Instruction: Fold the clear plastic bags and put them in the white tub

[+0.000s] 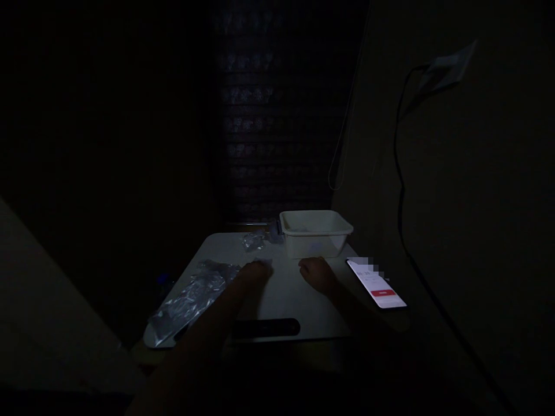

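The scene is very dark. My left hand (pixel 255 273) is closed over the white tabletop (pixel 281 294), with a small piece of clear plastic (pixel 265 263) showing at its fingertips. To the right, my right hand (pixel 318 274) is curled in front of the white plastic tub (pixel 315 245); what its fingers hold, if anything, is hidden. Crinkled clear plastic bags (pixel 195 294) lie beside my left forearm. Another small clear bag (pixel 254 240) lies beyond my left hand, left of the tub.
A lit phone (pixel 377 283) lies at the table's right edge. The table has a dark handle slot (pixel 266 327) along its near edge. A black cable (pixel 401 196) hangs from a wall socket (pixel 446 69) on the right. Behind stands a dark slatted blind (pixel 273 127).
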A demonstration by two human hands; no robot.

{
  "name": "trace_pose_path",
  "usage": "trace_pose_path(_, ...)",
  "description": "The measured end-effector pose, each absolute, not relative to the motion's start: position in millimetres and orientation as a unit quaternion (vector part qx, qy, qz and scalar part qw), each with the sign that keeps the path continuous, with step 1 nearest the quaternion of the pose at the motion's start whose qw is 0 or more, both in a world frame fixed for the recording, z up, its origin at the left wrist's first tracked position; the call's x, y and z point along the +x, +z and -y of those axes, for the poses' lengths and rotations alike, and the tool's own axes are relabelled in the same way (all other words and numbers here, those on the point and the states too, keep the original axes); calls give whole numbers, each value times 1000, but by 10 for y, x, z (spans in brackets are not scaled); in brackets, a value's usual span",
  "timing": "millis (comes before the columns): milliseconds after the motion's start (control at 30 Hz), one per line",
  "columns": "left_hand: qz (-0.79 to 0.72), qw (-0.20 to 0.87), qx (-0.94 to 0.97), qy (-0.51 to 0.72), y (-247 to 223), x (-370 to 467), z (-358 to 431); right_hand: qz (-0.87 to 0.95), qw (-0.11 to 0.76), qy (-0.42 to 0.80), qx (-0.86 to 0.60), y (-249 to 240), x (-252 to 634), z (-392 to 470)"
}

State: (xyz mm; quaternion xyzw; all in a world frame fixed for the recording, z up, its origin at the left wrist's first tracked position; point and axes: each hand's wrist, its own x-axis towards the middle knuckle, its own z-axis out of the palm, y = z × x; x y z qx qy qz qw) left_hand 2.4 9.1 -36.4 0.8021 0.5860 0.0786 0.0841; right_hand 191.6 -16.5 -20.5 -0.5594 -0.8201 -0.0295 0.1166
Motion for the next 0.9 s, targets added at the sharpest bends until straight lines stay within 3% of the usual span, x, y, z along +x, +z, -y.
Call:
trace_pose_path(133, -555, 12, 831, 6, -285, 64, -92, 801, 140, 2, -582, -179, 1953, 156)
trace_pose_path(333, -569, -32, 821, 30, -168, 97, -68, 795, 172, 19, -581, -191, 1960, 150)
trace_pose_path(667, -592, 114, 723, 338, -77, 402, -36, 777, 287, 158, -537, -284, 1777, 113)
trace_pose_path(900, -570, 121, 712, 391, -76, 401, -29, 745, 304, 124, -581, -205, 1815, 94)
